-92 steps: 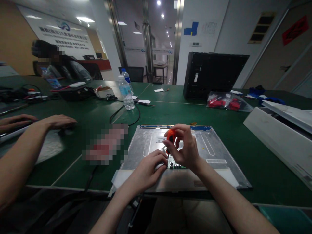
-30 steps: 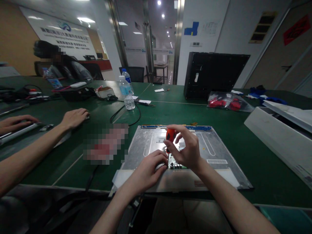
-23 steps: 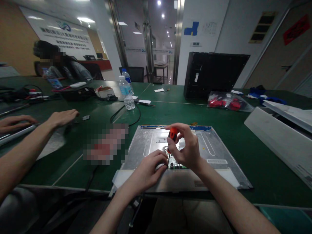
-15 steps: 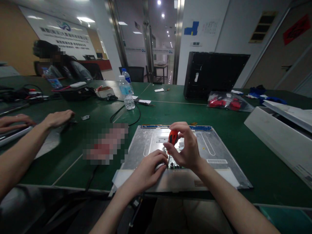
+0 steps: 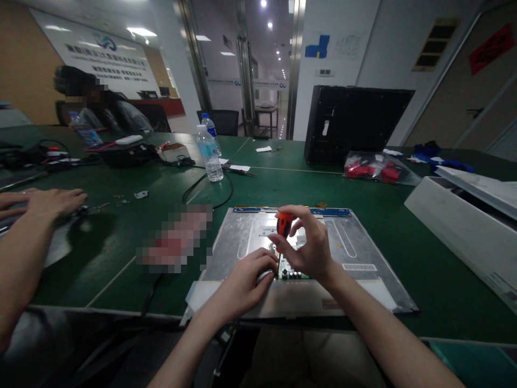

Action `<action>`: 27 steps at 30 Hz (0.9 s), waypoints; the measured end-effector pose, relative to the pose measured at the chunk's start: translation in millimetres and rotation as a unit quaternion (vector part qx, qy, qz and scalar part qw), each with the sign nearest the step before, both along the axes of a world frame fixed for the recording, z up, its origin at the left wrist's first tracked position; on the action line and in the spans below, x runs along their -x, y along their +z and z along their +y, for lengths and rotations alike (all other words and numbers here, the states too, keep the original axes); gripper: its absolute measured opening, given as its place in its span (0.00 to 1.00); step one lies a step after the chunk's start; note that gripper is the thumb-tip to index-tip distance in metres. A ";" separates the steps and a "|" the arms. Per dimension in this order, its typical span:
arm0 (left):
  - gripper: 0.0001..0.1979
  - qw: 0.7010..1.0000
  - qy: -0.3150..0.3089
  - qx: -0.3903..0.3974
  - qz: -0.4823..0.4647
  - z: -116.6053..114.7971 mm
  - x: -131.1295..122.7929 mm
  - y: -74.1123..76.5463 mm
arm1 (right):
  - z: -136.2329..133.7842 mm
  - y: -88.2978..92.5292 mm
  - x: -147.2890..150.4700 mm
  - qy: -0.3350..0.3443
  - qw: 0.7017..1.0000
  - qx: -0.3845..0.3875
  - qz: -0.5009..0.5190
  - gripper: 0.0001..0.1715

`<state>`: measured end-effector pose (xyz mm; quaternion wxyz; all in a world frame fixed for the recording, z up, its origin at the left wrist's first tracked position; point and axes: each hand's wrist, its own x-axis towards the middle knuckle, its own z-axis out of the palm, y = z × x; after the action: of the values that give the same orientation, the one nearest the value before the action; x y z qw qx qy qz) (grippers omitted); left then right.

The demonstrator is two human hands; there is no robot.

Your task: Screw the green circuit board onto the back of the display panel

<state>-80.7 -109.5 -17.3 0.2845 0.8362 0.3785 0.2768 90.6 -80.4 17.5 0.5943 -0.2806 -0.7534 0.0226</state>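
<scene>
A flat metal display panel [image 5: 359, 269] lies on the green table in front of me. On its middle sits a small green circuit board [image 5: 295, 275], partly covered by my hands. My right hand [image 5: 313, 245] is closed round the red and black handle of a screwdriver [image 5: 284, 226], which stands nearly upright with its shaft pointing down at the board's left edge. Beside the shaft, my left hand [image 5: 245, 280] rests on the panel with curled fingers. Something whitish shows between its thumb and fingers, too hidden to name.
At the left, a co-worker's hand [image 5: 52, 203] rests near small loose metal pieces [image 5: 121, 201]. Water bottles [image 5: 210, 156] stand behind the panel. A black monitor casing [image 5: 355, 124], a bag of red parts [image 5: 377, 168] and a white casing [image 5: 460, 226] are at the right.
The screwdriver's handle has shifted slightly left with my right fingers and stands a little straighter. My left hand keeps its place. The co-worker's hand has moved left, uncovering small pieces.
</scene>
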 end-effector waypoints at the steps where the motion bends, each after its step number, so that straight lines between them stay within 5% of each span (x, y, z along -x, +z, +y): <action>1: 0.08 1.000 0.001 -0.001 0.002 0.0 0.0 -0.2 | 0.4 -0.6 0.6 -0.006 1.000 0.001 0.007 0.18; 8: 0.08 1.000 0.007 0.006 0.002 -1.3 -1.5 3.2 | -1.0 -0.9 1.3 0.036 0.998 0.035 0.027 0.20; 27: 0.08 1.000 0.000 0.006 -0.004 -0.7 -0.5 1.6 | -0.5 2.0 -0.6 0.021 1.000 0.007 -0.006 0.19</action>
<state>-80.2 -110.2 -15.8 0.2912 0.8334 0.3792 0.2774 91.2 -80.9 19.5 0.5874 -0.2693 -0.7622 0.0390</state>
